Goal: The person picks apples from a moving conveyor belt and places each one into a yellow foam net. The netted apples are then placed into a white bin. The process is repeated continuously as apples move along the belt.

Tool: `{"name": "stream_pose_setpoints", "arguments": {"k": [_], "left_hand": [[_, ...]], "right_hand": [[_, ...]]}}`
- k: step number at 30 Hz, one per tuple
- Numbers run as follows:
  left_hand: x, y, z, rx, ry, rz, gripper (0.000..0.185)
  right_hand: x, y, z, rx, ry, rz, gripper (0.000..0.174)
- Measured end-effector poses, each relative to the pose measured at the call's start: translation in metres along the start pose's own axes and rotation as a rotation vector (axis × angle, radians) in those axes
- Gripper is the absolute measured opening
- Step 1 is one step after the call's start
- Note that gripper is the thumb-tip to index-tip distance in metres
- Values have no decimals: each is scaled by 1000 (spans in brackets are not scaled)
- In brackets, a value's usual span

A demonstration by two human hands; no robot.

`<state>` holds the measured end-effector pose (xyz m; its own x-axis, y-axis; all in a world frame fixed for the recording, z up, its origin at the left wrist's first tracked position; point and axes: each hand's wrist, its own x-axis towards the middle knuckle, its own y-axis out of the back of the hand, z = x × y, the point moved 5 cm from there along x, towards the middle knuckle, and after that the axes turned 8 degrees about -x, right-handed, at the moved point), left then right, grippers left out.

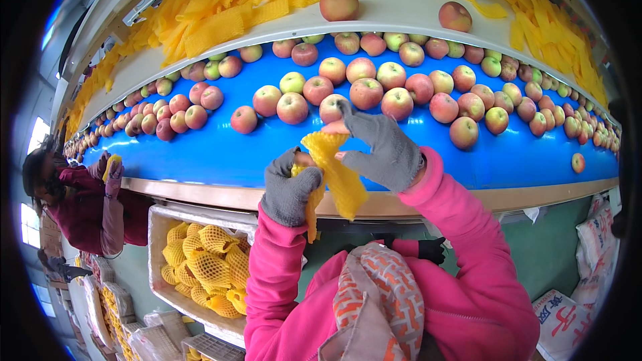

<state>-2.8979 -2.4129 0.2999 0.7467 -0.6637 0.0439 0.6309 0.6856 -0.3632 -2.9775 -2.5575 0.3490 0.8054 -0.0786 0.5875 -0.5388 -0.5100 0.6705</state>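
Note:
My left hand (292, 186), in a grey fingerless glove, grips yellow foam netting sleeves (338, 175) over the wooden edge of the blue sorting table. Close on its right is my right hand (383, 148), gloved alike, its fingers apart at the top of the netting; whether it also pinches the netting is unclear. An apple (332, 108) lies on the table just behind my right fingertips, partly covered by them. Many red and green apples, such as one apple (365, 93), spread over the blue surface (210, 153) beyond both hands.
Flat yellow foam sleeves (215, 15) and two apples lie on the raised white shelf (391, 7). A white crate (160, 260) of net-wrapped fruit stands lower left, near a person (85, 205) at the table. Printed sacks (564, 318) sit at lower right.

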Motion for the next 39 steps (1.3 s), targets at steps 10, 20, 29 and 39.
{"name": "stream_pose_setpoints", "arguments": {"k": [10, 20, 29, 39], "left_hand": [[10, -50, -59, -217, -25, -217, 40], [22, -71, -133, -305, 196, -167, 29], [47, -115, -111, 117, -211, -32, 20], [71, -192, -158, -177, 226, -225, 9]], "right_hand": [[-76, -42, 71, 1290, -632, 8, 11], [-112, -6, 129, 1927, -614, 448, 8], [-157, -3, 137, 1460, -668, 32, 18], [-206, 77, 134, 2380, -728, -15, 43]]}}
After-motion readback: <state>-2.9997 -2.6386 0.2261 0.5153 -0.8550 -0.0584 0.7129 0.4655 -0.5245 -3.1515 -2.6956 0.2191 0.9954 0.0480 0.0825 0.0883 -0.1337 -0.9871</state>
